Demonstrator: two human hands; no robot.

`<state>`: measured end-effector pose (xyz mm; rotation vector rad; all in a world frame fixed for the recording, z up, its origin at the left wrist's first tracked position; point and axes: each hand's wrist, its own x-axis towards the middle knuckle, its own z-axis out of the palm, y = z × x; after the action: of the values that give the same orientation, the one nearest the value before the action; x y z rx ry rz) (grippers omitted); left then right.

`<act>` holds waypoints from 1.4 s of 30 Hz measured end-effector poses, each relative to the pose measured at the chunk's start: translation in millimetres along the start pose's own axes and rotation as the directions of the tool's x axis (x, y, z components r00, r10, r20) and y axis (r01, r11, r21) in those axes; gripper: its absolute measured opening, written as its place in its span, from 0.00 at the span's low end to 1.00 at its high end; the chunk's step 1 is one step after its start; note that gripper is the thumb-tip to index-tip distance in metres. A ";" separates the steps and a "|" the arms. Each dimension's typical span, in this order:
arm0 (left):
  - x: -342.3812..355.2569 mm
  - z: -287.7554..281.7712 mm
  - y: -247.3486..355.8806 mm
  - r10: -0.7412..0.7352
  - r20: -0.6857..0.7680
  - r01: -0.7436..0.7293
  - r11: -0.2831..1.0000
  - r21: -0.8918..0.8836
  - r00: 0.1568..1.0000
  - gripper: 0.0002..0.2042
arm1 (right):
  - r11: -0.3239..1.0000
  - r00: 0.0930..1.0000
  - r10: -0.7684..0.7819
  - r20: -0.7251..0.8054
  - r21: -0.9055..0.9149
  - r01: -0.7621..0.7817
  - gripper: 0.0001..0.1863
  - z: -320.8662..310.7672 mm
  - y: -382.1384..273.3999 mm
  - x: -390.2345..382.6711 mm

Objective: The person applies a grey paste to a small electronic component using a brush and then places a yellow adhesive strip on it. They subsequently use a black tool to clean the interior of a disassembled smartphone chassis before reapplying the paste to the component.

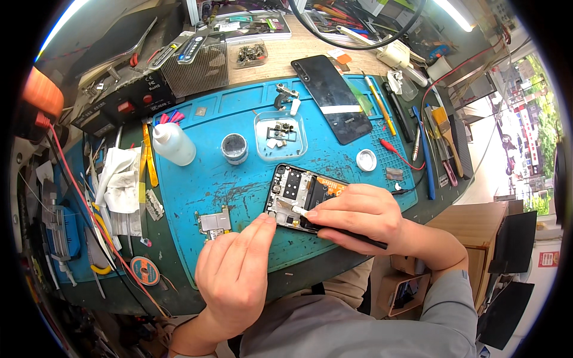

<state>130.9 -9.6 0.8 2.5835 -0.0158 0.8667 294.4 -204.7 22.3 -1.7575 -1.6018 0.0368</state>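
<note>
An opened smartphone [292,184] lies tilted on the blue work mat [185,197], its inner frame and orange-marked battery showing. My left hand [236,271] has its fingers pressed together at the phone's near left corner, gripping the edge. In my right hand [361,216] is a slim black-handled blade tool [352,236] with a white collar. Its flat tip rests over the phone's bare metal frame, and the right fingers cover part of the battery side. A loose circuit board [215,223] sits just beyond my left hand.
Beyond the phone stand a small jar [234,149], a clear dish [261,149] of tiny parts and a white bottle [174,144]. A black phone back cover [337,101] and a round white lid [366,160] lie farther right. Screwdrivers and brushes [441,122] line the right edge.
</note>
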 end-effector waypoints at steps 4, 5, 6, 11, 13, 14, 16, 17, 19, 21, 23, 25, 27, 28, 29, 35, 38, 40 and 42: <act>0.7 -1.8 0.0 0.002 0.009 -0.002 1.000 -0.003 1.000 0.17 | 1.000 0.999 -0.012 -0.045 0.025 0.013 0.18 -0.8 2.7 -5.4; 2.1 -3.5 1.9 -0.023 0.021 0.023 1.000 -0.013 1.000 0.17 | 1.000 0.999 -0.004 -0.046 0.030 0.006 0.18 -1.4 2.8 -6.9; 4.5 -6.1 5.2 -0.047 0.033 0.048 0.999 -0.024 0.998 0.16 | 0.999 0.999 0.004 -0.048 0.036 -0.002 0.18 -1.6 2.9 -7.6; 3.4 -4.7 5.0 -0.051 0.030 0.052 0.998 -0.023 0.998 0.16 | 0.999 1.000 0.004 -0.017 0.054 -0.003 0.17 -2.8 -0.7 -0.9; 0.1 -1.1 0.2 -0.003 0.008 0.003 1.000 0.002 1.000 0.17 | 0.999 1.000 0.003 -0.010 0.050 -0.003 0.17 -2.3 -0.3 -1.0; -0.3 -0.7 -0.2 -0.003 0.008 0.003 1.000 -0.001 1.000 0.17 | 0.999 1.000 0.004 -0.007 0.047 -0.004 0.17 -1.8 0.1 -1.7; -0.6 -0.3 -0.5 -0.004 0.006 0.004 1.000 -0.006 1.000 0.17 | 0.999 1.000 0.007 -0.003 0.039 -0.007 0.17 -1.4 0.2 -1.9; -0.3 -0.4 -0.4 -0.003 0.007 0.003 1.000 -0.007 1.000 0.17 | 0.999 1.000 0.009 -0.002 0.035 -0.008 0.18 -1.1 0.0 -1.5; 1.1 -1.6 0.6 0.000 0.009 0.000 1.000 -0.010 1.000 0.17 | 1.000 1.000 0.014 0.003 0.027 -0.014 0.18 -1.1 -0.3 -0.7; 4.5 -5.5 4.9 -0.044 0.033 0.045 0.998 -0.031 0.998 0.17 | 1.000 1.000 0.022 0.012 0.019 -0.022 0.19 -2.0 -0.6 0.2; 4.6 -6.1 7.9 -0.095 0.032 0.097 0.994 -0.050 0.995 0.18 | 1.000 1.000 0.000 -0.020 0.015 0.000 0.18 -2.0 -0.3 -0.4; 1.1 -3.2 9.3 -0.151 0.007 0.152 0.986 -0.072 0.988 0.19 | 0.999 0.999 -0.023 -0.048 0.032 0.024 0.17 -3.0 -0.6 -2.3; 0.8 1.9 7.4 -0.111 -0.052 0.106 0.989 -0.104 0.992 0.21 | 0.996 0.996 -0.046 -0.073 0.068 0.051 0.16 -5.6 -1.4 -5.3; 1.4 3.3 6.7 -0.090 -0.080 0.080 0.990 -0.120 0.993 0.22 | 0.993 0.995 -0.068 -0.079 0.095 0.075 0.16 -6.4 -1.5 -6.2; 1.7 1.8 6.2 -0.045 -0.039 0.039 0.991 -0.129 0.998 0.22 | 0.988 0.992 -0.089 -0.085 0.121 0.099 0.16 -7.3 -1.4 -6.8; 1.1 -2.6 4.7 0.117 0.046 -0.110 0.985 -0.136 0.992 0.19 | 0.951 0.994 -0.096 -0.061 0.288 0.109 0.12 -8.7 -5.2 -8.4; -1.6 -3.5 3.4 0.049 0.035 -0.044 0.991 -0.130 0.998 0.18 | 0.940 0.989 0.037 -0.145 0.342 0.015 0.12 -9.7 -0.8 -12.2; -1.2 -2.8 3.9 0.012 0.006 -0.011 0.991 -0.135 1.000 0.17 | 0.972 0.989 0.095 -0.115 0.223 -0.067 0.13 -9.2 -2.8 -9.4; -0.3 -2.3 4.2 -0.008 -0.010 0.006 0.988 -0.152 1.000 0.17 | 0.988 0.989 0.102 -0.111 0.130 -0.087 0.14 -3.3 -2.4 -9.9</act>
<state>128.8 -12.5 3.8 2.4354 -0.0673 0.8433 291.8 -215.1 21.6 -1.7055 -1.4012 0.0760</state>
